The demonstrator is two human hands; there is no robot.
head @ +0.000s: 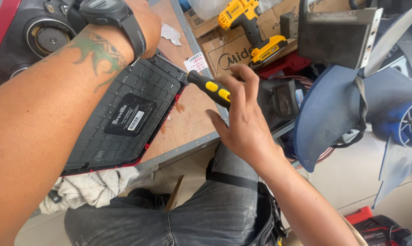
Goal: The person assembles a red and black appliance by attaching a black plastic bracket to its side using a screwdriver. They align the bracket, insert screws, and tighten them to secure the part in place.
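At centre, the right hand (244,120) closes its fingers around a black-and-yellow screwdriver (209,88) pointing toward ten o'clock at a dark ribbed appliance base (124,118); the left hand (147,25) presses its far edge, grip hidden.

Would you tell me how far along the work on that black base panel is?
Done: the black ribbed panel lies underside-up on the bench. In hand: the right hand holds a screwdriver at its corner, the left hand steadying it. Left: the panel remains seated.
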